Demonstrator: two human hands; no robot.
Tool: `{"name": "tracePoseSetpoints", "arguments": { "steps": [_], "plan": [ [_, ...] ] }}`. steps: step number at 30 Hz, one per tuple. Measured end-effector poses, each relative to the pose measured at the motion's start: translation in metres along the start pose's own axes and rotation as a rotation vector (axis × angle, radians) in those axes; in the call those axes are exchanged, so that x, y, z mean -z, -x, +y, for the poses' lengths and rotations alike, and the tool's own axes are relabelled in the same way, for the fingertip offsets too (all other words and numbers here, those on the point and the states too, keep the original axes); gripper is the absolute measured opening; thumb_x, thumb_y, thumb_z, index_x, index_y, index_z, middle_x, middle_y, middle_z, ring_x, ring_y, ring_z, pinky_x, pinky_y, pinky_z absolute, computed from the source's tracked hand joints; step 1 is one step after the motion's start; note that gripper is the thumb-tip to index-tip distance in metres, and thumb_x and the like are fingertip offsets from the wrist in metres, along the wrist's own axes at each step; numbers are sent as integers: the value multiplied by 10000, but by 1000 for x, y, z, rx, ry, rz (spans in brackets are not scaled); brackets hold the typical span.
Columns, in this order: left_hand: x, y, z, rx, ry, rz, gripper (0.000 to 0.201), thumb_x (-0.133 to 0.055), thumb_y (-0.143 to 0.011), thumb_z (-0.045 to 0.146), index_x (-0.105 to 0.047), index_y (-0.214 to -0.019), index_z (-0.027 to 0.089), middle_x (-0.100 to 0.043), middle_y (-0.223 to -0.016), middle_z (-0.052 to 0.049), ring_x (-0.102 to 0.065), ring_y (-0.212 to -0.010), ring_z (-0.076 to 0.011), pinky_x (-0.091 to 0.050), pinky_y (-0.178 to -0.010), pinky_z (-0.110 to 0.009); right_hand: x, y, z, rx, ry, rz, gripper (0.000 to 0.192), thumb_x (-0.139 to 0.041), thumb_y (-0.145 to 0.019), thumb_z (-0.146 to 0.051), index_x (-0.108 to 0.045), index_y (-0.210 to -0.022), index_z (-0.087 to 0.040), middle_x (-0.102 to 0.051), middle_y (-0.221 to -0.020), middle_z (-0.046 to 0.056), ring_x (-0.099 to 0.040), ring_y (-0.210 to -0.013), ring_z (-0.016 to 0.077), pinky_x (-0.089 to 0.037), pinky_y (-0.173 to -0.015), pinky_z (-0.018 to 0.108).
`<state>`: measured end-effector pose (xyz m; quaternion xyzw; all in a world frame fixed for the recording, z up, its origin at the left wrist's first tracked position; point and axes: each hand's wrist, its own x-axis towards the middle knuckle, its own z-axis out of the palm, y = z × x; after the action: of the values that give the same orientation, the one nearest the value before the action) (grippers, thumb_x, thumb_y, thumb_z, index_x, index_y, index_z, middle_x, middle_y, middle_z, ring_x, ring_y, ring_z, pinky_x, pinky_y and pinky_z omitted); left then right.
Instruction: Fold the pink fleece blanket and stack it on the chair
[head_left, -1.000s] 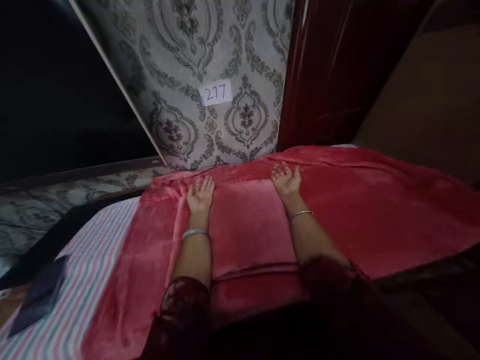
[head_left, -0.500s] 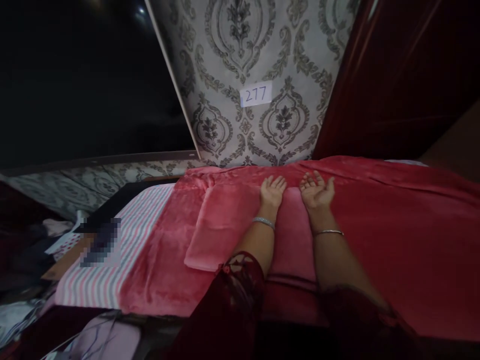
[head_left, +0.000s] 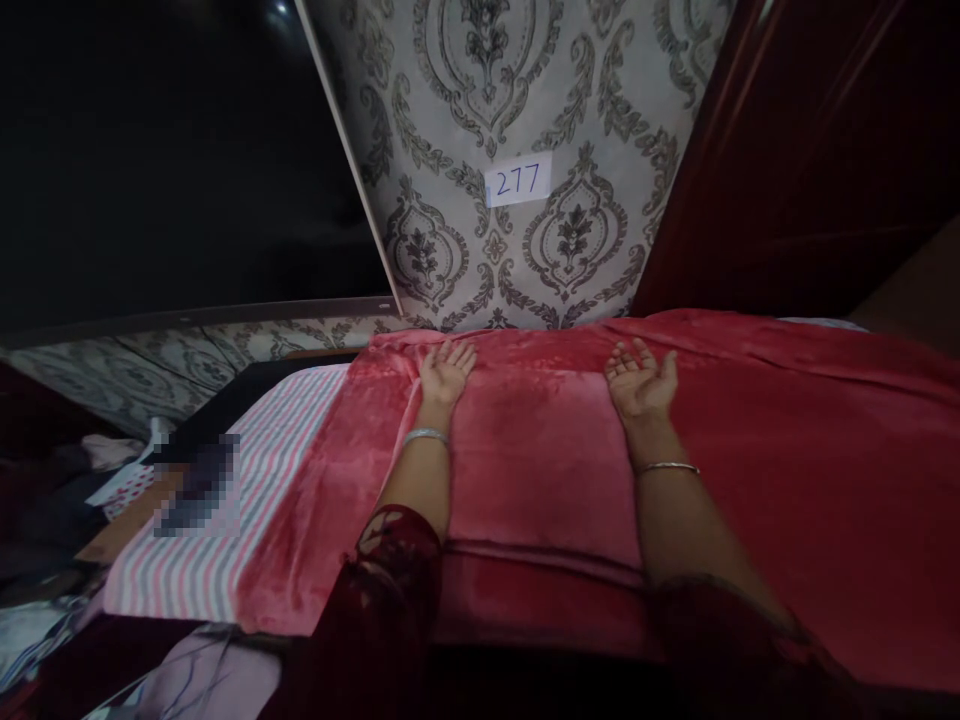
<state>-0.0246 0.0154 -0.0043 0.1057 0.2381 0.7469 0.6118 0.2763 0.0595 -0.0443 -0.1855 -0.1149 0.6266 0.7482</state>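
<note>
A folded pink fleece piece [head_left: 540,460], perhaps a blanket, lies flat on a larger red plush cloth [head_left: 787,480]. My left hand [head_left: 447,372] is palm up with fingers extended, over the folded piece's far left corner. Along its left edge runs my left forearm, with a silver bangle at the wrist. My right hand [head_left: 642,378] is also palm up, fingers spread, by the far right corner, and that forearm follows the right edge. Neither hand grips anything. Whether the hands press on the fabric or hover just over it, I cannot tell.
Beneath the red cloth a striped sheet [head_left: 292,430] shows at the left. A large dark screen [head_left: 187,160] stands behind on the left, and a dark red glossy panel [head_left: 810,150] at the right. A paper marked 277 [head_left: 519,180] is on the patterned wall.
My left hand and forearm have moved left across the folded pink piece, from its middle to its left edge. The right hand stays nearly in place, palm up.
</note>
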Motion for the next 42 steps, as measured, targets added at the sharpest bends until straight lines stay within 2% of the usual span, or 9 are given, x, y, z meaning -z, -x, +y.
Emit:
{"name": "tracePoseSetpoints", "arguments": {
  "steps": [5,11,15,20,23,28,31,38,42],
  "plan": [
    [21,2,30,-86,31,26,269,-417,-947,367,-589,-1000,167,-615,-1331,-215,-563,-1313,-295,-562,-938,-417,-3,1,0,3,1,2,513,-324,-962,-642,-599,-988,-209,-615,-974,70,-622,-800,148,-561,-622,261],
    [25,-2,21,-91,13,25,252,-434,-937,328,-582,-1083,185,-614,-1345,-201,-582,-1295,-256,-525,-995,-412,-3,3,-2,23,52,39,476,-336,-957,-613,-585,-980,-208,-620,-952,68,-627,-775,143,-558,-605,255],
    [26,-6,13,-110,-15,9,208,-463,-920,302,-598,-1019,179,-612,-1351,-207,-595,-1278,-246,-480,-1047,-400,-30,-1,8,136,211,199,254,-454,-933,-472,-537,-932,-232,-566,-813,-6,-577,-636,108,-502,-514,197],
    [25,-7,5,-126,-53,-11,160,-487,-900,245,-612,-984,191,-653,-1293,-184,-627,-1230,-216,-458,-1062,-366,-111,4,78,253,248,171,126,-539,-868,-342,-538,-975,-276,-552,-821,-54,-582,-651,87,-508,-562,183],
    [24,-6,6,-134,-52,-15,154,-501,-899,282,-613,-974,207,-676,-1246,-161,-640,-1203,-206,-461,-1056,-365,-148,28,142,43,159,14,207,-487,-900,-412,-542,-1062,-295,-594,-963,-31,-621,-791,97,-561,-727,244],
    [25,-8,11,-125,-50,14,215,-442,-942,328,-616,-922,202,-704,-1122,-145,-647,-1179,-201,-480,-1028,-347,-145,66,204,-218,97,23,255,-477,-908,-457,-542,-1056,-261,-596,-967,21,-632,-851,160,-574,-822,370],
    [26,-12,12,-110,-44,18,242,-435,-944,364,-620,-919,210,-699,-1119,-142,-632,-1201,-211,-473,-1039,-363,-123,56,185,-242,75,46,266,-425,-940,-475,-527,-1060,-261,-586,-968,34,-640,-873,182,-576,-832,413],
    [27,-13,13,-131,-70,4,221,-493,-887,394,-608,-959,220,-687,-1153,-152,-637,-1184,-231,-462,-1050,-402,-52,4,46,-55,-10,145,371,-329,-962,-579,-515,-1051,-271,-551,-1131,61,-628,-972,155,-587,-813,363],
    [26,-8,16,-141,-70,11,277,-482,-879,430,-590,-1031,224,-644,-1250,-172,-619,-1220,-242,-464,-1061,-423,-23,-5,5,18,38,111,442,-350,-929,-631,-544,-1062,-256,-526,-1199,93,-620,-1020,164,-593,-811,353]
  ]
}}
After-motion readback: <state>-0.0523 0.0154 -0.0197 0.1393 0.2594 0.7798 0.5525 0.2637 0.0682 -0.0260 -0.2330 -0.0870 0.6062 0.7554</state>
